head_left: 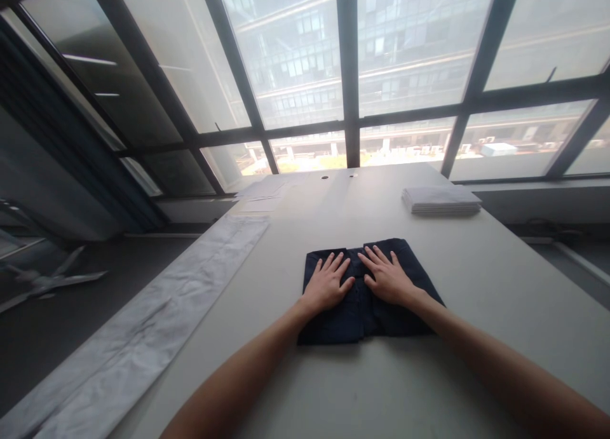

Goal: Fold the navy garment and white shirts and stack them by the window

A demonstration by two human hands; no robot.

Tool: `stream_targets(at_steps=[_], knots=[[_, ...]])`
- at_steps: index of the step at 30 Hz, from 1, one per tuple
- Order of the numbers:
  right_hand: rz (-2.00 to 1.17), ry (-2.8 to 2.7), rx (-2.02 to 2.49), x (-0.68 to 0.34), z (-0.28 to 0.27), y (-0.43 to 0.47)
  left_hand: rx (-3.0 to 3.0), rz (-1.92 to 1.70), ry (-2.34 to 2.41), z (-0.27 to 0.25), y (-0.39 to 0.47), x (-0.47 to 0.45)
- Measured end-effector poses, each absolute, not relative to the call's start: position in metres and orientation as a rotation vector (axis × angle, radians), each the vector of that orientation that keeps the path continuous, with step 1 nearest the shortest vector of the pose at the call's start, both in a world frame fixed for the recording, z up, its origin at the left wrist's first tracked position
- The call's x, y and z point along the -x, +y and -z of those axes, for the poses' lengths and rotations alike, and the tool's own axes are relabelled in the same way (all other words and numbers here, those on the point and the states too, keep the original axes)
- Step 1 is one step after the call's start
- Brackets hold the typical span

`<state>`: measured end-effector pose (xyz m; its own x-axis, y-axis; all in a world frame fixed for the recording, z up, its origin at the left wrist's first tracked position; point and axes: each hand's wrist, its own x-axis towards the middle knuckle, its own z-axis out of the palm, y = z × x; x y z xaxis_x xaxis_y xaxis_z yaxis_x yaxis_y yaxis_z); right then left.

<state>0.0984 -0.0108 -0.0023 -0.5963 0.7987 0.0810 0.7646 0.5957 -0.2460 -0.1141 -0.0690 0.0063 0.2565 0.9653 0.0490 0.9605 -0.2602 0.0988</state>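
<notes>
A dark navy folded cloth item, perhaps a garment, lies flat on the white table. A seam or gap runs down its middle. My left hand rests flat on its left half, fingers spread and pointing away from me. On the right half lies my right hand, also palm down with the fingers apart. The two thumbs are near the centre line, close but not touching. Neither hand grips the cloth; parts of it are hidden under the palms and wrists.
A stack of folded white cloth sits near the table's right edge. Along the left side stretches a long white-grey marbled sheet, with thin white sheets beyond it. Large windows rise behind the table. A metal-legged stand is on the floor at left.
</notes>
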Motion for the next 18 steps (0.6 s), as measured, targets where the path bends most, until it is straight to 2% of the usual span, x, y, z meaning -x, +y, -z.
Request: stream_targets(at_steps=[18], knots=[[-0.326, -2.660, 1.249, -0.103, -0.003, -0.018, -2.441, -0.145, 1.877, -0.004, -0.065, 0.116]])
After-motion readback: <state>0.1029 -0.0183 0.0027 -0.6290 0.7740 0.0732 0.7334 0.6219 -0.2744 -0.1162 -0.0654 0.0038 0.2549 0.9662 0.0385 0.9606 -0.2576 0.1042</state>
